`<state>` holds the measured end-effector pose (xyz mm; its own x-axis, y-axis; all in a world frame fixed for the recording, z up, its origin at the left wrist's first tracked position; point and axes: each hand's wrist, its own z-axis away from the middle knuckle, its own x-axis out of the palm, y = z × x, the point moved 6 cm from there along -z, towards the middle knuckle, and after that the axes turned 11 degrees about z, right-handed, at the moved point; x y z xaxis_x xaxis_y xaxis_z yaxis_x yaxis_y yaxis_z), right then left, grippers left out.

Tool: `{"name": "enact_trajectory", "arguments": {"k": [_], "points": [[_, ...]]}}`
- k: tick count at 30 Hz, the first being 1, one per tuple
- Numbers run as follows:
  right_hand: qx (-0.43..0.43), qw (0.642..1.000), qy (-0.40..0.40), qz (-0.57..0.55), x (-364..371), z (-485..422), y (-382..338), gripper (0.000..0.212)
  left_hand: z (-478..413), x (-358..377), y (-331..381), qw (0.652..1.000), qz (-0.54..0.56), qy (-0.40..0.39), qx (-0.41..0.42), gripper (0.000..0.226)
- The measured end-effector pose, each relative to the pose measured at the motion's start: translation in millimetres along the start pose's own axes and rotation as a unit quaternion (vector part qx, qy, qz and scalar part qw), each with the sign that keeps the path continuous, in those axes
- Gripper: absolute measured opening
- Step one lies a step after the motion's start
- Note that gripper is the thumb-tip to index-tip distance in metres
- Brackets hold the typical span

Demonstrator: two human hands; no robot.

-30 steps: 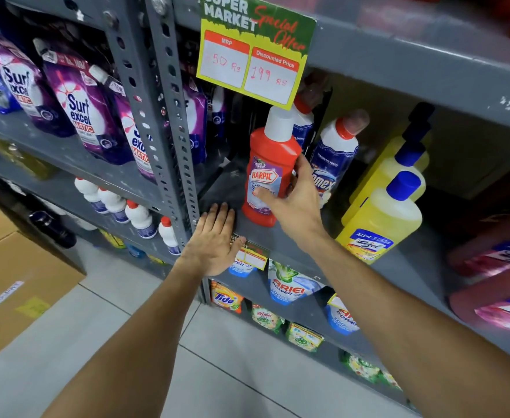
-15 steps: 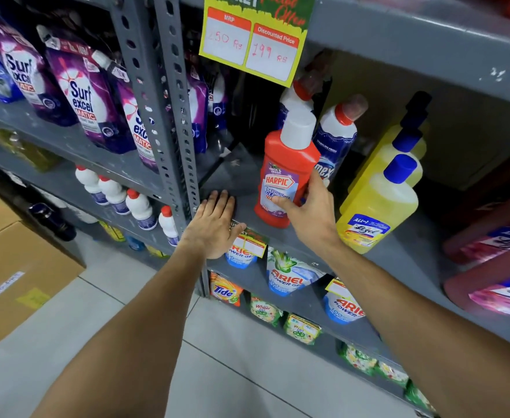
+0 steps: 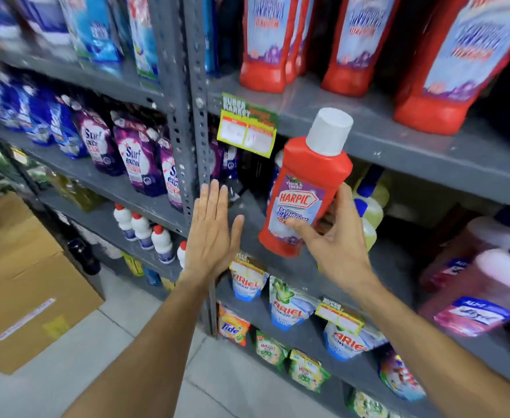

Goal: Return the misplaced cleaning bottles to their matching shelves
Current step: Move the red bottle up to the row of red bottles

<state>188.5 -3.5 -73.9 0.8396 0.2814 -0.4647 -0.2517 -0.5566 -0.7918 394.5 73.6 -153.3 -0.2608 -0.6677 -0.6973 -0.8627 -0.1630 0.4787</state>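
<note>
My right hand [image 3: 335, 236] clamps the Harpic bottle [image 3: 303, 191], cap tilted toward one o'clock; my left hand [image 3: 213, 233] hovers flat, fingers together.

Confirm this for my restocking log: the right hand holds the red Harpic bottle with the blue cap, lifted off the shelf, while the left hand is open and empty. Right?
Not quite: the cap is white, not blue. In the head view, the right hand holds the red Harpic bottle lifted off the shelf, while the left hand is open and empty.
</note>
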Motion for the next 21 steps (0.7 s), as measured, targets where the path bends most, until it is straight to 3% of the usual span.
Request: {"name": "enact_trajectory", "arguments": {"k": [6, 10, 16, 21], "points": [[-0.111, 0.99, 0.07, -0.049, -65, -38, -100, 0.073, -60, -74, 56, 0.996, -0.017, 0.06, 0.063, 0.066], [-0.171, 0.976, 0.132, -0.009, -107, -80, -153, 0.085, -97, -97, 93, 0.993, -0.027, 0.052, 0.099, 0.067], [-0.132, 0.977, 0.143, 0.085, -122, -143, -160, 0.097, -132, -89, 102, 0.994, -0.035, -0.032, 0.099, 0.078], [-0.09, 0.982, 0.108, 0.129, -104, -168, -138, 0.1, -135, -81, 94, 0.993, -0.03, -0.014, 0.117, 0.073]]}}
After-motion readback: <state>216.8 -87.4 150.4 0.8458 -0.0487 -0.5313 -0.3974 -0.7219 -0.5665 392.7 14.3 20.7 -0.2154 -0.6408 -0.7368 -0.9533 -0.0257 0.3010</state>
